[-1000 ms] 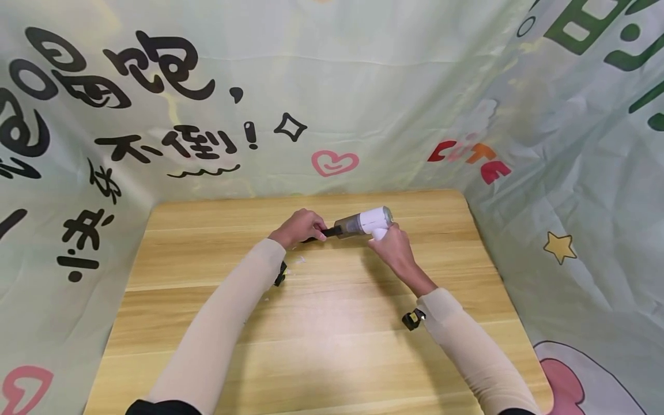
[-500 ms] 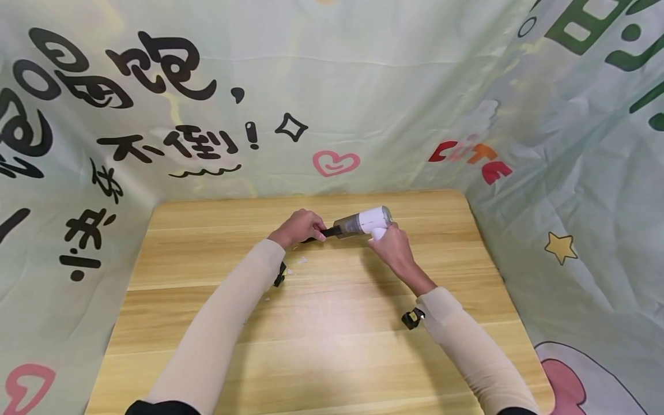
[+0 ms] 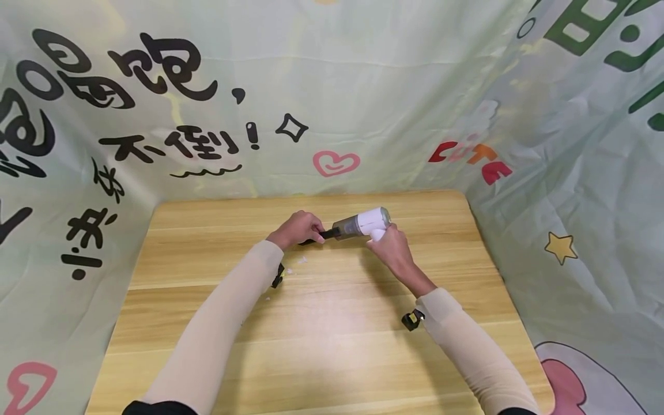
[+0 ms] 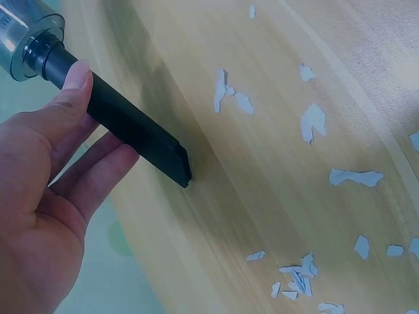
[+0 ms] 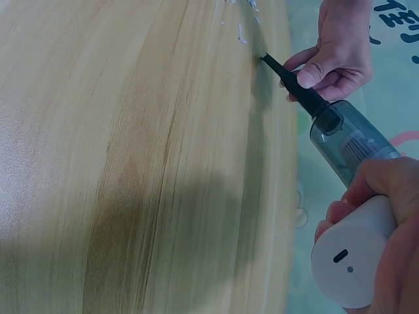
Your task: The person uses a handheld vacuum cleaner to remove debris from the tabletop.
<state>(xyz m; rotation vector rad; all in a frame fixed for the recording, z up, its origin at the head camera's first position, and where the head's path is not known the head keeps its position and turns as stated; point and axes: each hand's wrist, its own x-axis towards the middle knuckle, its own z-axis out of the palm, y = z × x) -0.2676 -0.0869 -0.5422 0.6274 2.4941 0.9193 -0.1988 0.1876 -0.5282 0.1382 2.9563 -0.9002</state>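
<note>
A handheld vacuum cleaner (image 3: 371,221) with a white body and a smoky see-through dust cup (image 5: 353,140) is held above the far part of the wooden table. My right hand (image 3: 392,249) grips its white handle. With thumb and fingers my left hand (image 3: 298,228) pinches the flat black nozzle (image 4: 127,121) at the front. The nozzle slants down to the left, its tip close to the tabletop; I cannot tell whether it touches. Torn white paper scraps (image 4: 314,122) lie scattered near the tip, many of them hidden behind the left arm in the head view.
The wooden table (image 3: 332,346) has rounded corners. A pale printed cloth (image 3: 384,98) hangs behind it and along both sides. Small black wrist cameras (image 3: 412,319) sit on both sleeves, just above the tabletop.
Both hands and the vacuum cleaner have shifted very slightly to the left, the nozzle tip with them. The grips stay the same.
</note>
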